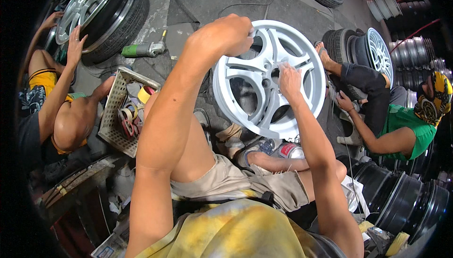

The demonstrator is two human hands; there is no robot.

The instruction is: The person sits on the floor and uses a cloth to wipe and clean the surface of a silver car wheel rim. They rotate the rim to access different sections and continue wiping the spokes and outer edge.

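A silver-grey alloy wheel rim (257,62) with split spokes stands tilted in front of my knees. My left hand (231,36) is closed at its upper left edge; the fingertips are partly hidden behind the hand. Near the hub, my right hand (289,81) presses a small whitish piece (284,67) onto a spoke, fingers pinched together. Whether that piece is cloth or abrasive paper, I cannot tell. Pale dust marks the right fingers.
A plastic basket (115,109) with tape rolls and scissors sits left. Beyond it lies a green angle grinder (144,50). A person at left handles another rim (87,5); a person in green (410,133) sits right. A can (291,151) stands below the rim; stacked rims (401,196) line the right.
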